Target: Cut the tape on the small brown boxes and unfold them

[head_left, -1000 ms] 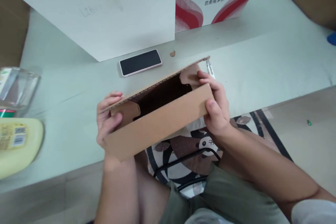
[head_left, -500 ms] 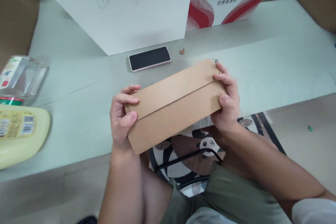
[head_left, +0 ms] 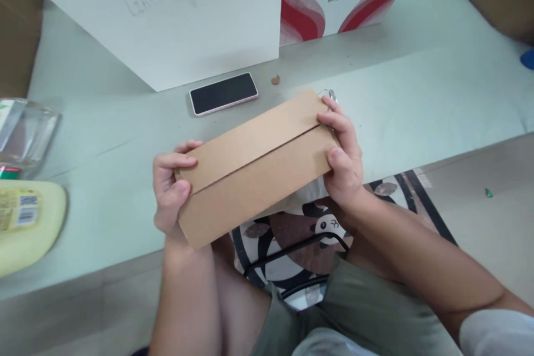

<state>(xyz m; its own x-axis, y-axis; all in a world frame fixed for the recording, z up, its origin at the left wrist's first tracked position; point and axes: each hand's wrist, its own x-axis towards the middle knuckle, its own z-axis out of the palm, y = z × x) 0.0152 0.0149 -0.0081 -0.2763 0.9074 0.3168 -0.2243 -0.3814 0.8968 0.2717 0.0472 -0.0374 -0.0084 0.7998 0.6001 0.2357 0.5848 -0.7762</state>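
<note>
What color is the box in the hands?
Plain light brown; the cardboard box shows best in the head view.

Phone (head_left: 224,94) on table (head_left: 421,94), behind box (head_left: 261,186), right of bottle (head_left: 45,239).

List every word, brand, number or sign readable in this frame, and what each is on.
"娃哈哈": red, top cropped, on the red-and-white carton.
"饮用纯净水": smaller, dark, same carton.
White box: faint handwriting starting like "L", otherwise unclear.
Yellow container: label print too small to read.
Clear bottle: label unreadable.
Cardboard box: no visible text.
</note>
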